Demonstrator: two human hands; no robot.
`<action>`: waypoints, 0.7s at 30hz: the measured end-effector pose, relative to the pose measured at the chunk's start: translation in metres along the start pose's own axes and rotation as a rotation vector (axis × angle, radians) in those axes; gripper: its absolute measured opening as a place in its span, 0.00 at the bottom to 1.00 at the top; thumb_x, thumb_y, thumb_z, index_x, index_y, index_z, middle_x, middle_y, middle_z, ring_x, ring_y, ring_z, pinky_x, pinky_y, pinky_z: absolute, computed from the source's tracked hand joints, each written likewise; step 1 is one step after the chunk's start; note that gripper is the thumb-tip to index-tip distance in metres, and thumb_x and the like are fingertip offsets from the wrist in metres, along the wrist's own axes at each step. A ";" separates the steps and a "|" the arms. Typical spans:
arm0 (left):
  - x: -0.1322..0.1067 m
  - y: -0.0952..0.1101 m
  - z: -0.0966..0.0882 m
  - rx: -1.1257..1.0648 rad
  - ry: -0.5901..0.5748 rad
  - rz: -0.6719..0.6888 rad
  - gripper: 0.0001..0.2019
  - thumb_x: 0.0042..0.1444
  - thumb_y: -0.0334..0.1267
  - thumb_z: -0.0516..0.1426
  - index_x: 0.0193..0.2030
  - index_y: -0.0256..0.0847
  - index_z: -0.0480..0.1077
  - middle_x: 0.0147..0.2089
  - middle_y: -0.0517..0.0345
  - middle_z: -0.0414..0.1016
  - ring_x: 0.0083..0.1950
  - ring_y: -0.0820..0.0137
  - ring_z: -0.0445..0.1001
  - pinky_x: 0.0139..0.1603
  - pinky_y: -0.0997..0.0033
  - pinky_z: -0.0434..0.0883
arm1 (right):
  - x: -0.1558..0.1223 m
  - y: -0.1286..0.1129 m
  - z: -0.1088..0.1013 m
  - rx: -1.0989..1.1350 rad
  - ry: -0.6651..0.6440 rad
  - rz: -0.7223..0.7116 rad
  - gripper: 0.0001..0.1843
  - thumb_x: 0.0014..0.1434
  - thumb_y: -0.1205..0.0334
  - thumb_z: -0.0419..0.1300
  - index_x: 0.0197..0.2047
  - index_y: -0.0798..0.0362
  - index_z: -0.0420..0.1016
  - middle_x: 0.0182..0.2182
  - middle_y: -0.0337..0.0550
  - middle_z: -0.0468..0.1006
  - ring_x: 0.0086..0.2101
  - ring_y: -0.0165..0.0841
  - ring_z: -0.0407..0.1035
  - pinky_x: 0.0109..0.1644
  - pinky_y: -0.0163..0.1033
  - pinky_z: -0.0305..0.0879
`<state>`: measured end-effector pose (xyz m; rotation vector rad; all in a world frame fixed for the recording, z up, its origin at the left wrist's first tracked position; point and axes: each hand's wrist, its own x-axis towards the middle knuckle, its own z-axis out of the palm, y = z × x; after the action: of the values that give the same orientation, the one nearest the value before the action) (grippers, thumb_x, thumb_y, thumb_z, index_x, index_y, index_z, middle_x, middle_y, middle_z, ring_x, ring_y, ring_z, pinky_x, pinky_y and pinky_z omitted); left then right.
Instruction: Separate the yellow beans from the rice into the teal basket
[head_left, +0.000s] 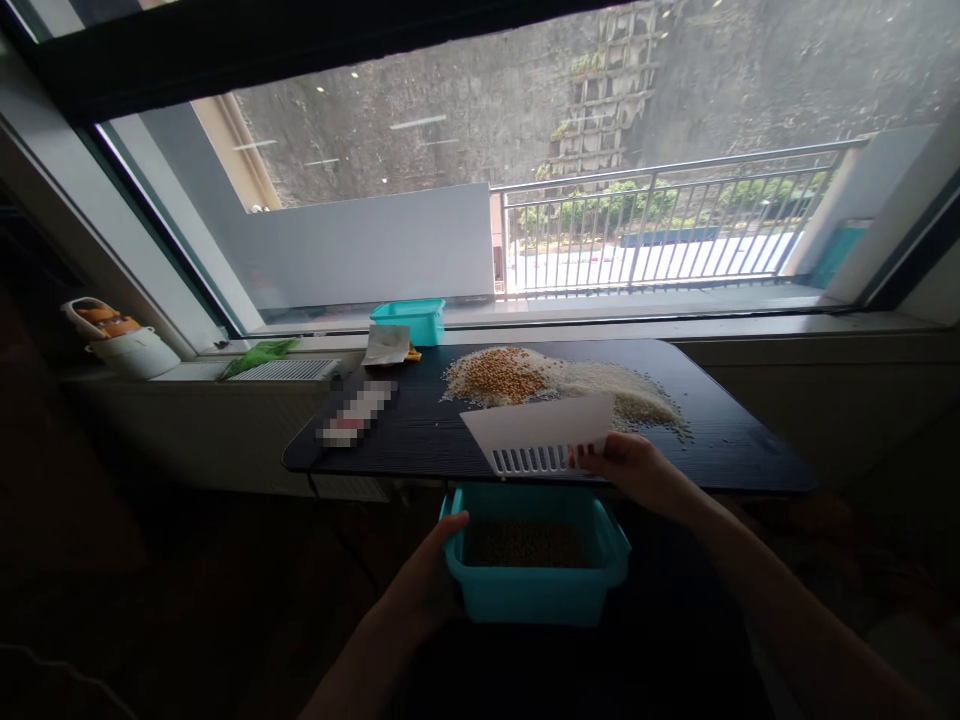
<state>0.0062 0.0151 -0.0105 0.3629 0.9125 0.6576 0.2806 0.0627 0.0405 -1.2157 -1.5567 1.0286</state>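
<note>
Table stands against the window sill.
Grain heap: on the table, rear half, middle to right.
Slotted scoop: at the table's near edge, directly before the heap, its far edge at the heap's front fringe.
Tub: below and before the near edge, under the scoop, with grain in it.
Left of the heap: packet at the rear; flat item nearer the front.
Second tub: on the sill, behind the packet.
Further left: cloth, then a pot.

No text was readable; the small pink-and-white flat packet, at 10 o'clock on the black rectangular table, was blurred.
</note>
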 end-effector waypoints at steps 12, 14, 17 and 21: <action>0.000 0.002 -0.009 0.002 0.030 0.036 0.31 0.48 0.53 0.56 0.58 0.43 0.60 0.51 0.50 0.71 0.52 0.57 0.68 0.47 0.60 0.66 | 0.008 0.003 0.042 0.122 0.295 -0.026 0.20 0.45 0.46 0.62 0.34 0.53 0.76 0.32 0.46 0.80 0.36 0.43 0.73 0.44 0.47 0.68; 0.000 0.002 -0.012 -0.004 0.035 0.033 0.31 0.48 0.53 0.55 0.58 0.43 0.59 0.52 0.49 0.70 0.52 0.57 0.68 0.47 0.61 0.66 | 0.010 0.006 0.058 0.043 0.311 -0.055 0.19 0.48 0.46 0.59 0.35 0.53 0.76 0.32 0.45 0.80 0.36 0.41 0.73 0.41 0.43 0.68; 0.000 0.002 -0.016 -0.005 0.034 0.037 0.31 0.49 0.53 0.55 0.59 0.44 0.58 0.52 0.48 0.70 0.52 0.57 0.69 0.47 0.60 0.66 | 0.008 0.010 0.069 -0.255 0.394 -0.044 0.18 0.51 0.45 0.55 0.30 0.51 0.75 0.25 0.43 0.79 0.30 0.39 0.72 0.31 0.39 0.65; 0.001 0.002 -0.018 -0.007 0.060 0.030 0.32 0.47 0.54 0.56 0.58 0.44 0.58 0.52 0.48 0.70 0.51 0.57 0.69 0.46 0.60 0.66 | 0.000 0.007 0.062 -0.616 0.495 0.043 0.19 0.53 0.46 0.52 0.24 0.50 0.73 0.22 0.44 0.77 0.26 0.38 0.70 0.25 0.37 0.57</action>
<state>-0.0089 0.0175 -0.0197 0.3531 0.9631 0.7023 0.2226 0.0590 0.0168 -1.7618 -1.4814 0.2162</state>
